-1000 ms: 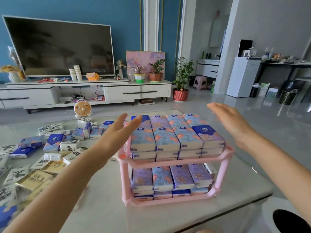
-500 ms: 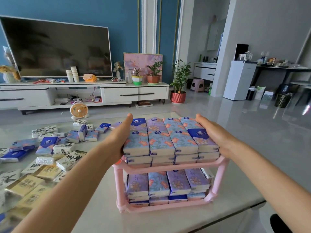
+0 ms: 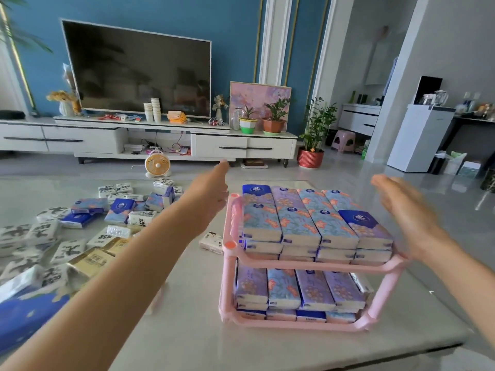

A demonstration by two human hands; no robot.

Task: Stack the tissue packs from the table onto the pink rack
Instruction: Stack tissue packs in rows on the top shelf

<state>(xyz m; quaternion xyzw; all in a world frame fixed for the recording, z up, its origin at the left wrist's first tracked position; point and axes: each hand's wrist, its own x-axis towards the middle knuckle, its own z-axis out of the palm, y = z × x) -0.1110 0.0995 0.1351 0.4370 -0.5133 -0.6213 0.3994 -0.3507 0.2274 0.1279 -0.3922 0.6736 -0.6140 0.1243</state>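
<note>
Apparently untouched, pink rack (image 3: 308, 266) between left hand (image 3: 211, 195) and right hand (image 3: 407, 218).

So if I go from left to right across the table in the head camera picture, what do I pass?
loose tissue packs → left hand → pink rack → right hand

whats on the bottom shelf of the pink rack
Flowered tissue packs lie flat there, four across at the front of the pink rack, stacked in layers. The loaded top shelf covers the back, so any rear rows cannot be seen.
</note>
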